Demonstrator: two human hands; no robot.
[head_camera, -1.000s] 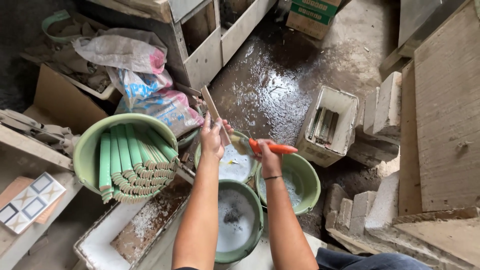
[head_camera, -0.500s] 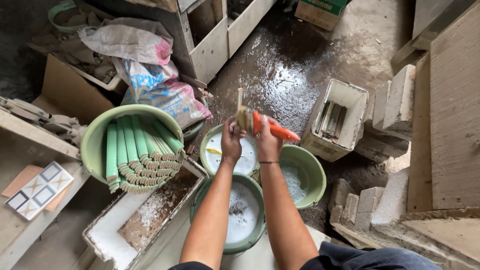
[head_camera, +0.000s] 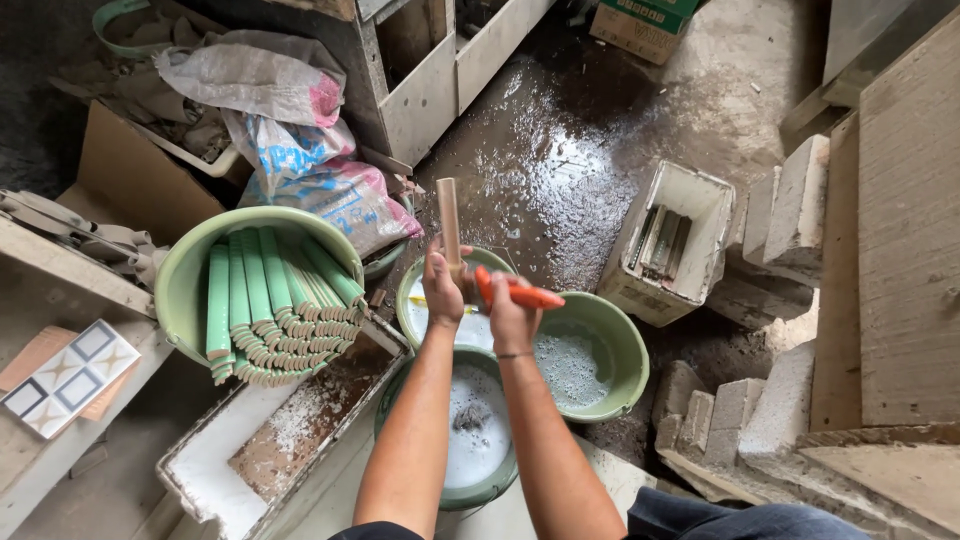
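Note:
My left hand (head_camera: 444, 287) grips a long tan curved tile piece (head_camera: 449, 220) that points up and away from me. My right hand (head_camera: 507, 312) holds an orange-handled tool (head_camera: 520, 295) against the lower end of that piece. Both hands hover over three green buckets: a near one (head_camera: 462, 494) with grey soapy water, a right one (head_camera: 625, 352) with foamy water, and a far one (head_camera: 412, 290) with pale liquid.
A large green basin (head_camera: 185, 275) at the left holds several green curved tiles. A white foam tray (head_camera: 215, 470) lies below it, patterned tiles (head_camera: 60, 378) at far left. Sacks (head_camera: 300, 170), a white crate (head_camera: 665, 240), concrete blocks (head_camera: 790, 210) and wet floor surround the buckets.
The view has shifted slightly. My hands have stayed together over the buckets, and the tan piece has turned to stand more upright while the orange-handled tool stays against it.

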